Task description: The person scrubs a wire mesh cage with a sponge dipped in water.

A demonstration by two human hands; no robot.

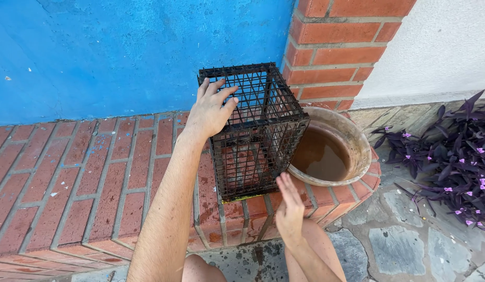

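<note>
A red brick ledge (70, 177) runs below a blue painted wall (122, 52). On it stands a black wire-mesh box cage (255, 151), upright. The left hand (211, 110) lies open, fingers spread on the cage's top at 10 o'clock. The right hand (289, 206), flat and unclenched, sits near its lower corner at 5 o'clock. A round terracotta basin of brown water (352, 137) touches the cage at 3 o'clock.

Outdoors, in bright daylight. At the back, a blue painted wall (122, 52), chipped in spots. Beside it, a red brick pillar (341, 47), then a white rendered wall (441, 47). Below, a raised brick ledge (70, 177), worn and stained. Set into the ledge's rounded end, a clay basin (357, 138) with brownish water, probably shallow. Lower right, grey flagstone paving (394, 245) and a purple-leaved plant (451, 156) with small pink flowers.
</note>
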